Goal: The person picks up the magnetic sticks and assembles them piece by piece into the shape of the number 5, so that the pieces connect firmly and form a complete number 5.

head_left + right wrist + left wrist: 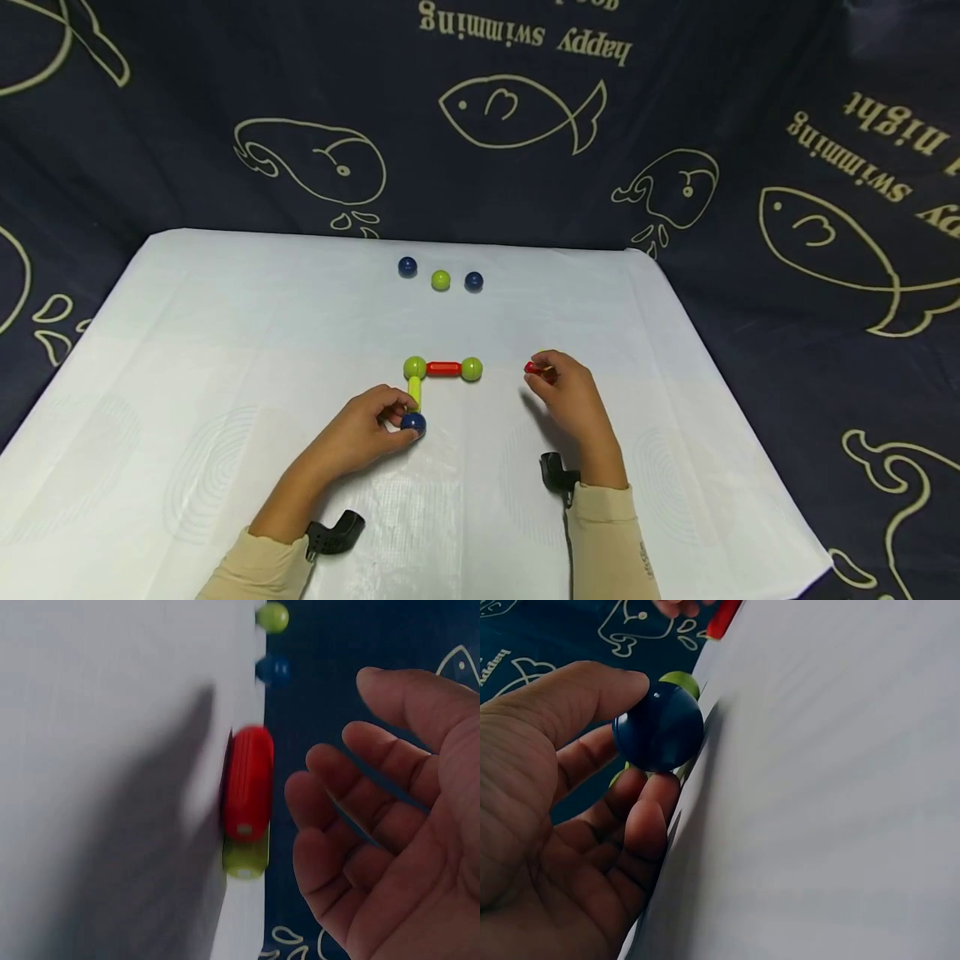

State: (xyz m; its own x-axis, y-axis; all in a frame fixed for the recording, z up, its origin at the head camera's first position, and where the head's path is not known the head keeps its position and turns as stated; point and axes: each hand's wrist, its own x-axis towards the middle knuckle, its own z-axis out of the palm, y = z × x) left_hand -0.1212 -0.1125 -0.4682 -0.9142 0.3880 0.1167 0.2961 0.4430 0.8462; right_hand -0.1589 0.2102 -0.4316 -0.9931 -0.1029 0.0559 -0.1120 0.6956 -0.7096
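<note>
- Left hand [369, 427] angles inward, pinching the blue ball [412, 424] at the near end of the lime rod [415, 392].
- Right hand [567, 395] hovers above the tabletop [262, 333], fingers loosely bent, seemingly clear of the red rod [250, 784] just beside.

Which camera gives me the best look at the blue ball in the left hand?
The left wrist view: the blue ball looks large and almost whole there, the left hand covering only its edge. The head view shows it small, partly covered. The right wrist view seems to lack it; another blue ball appears instead.
</note>
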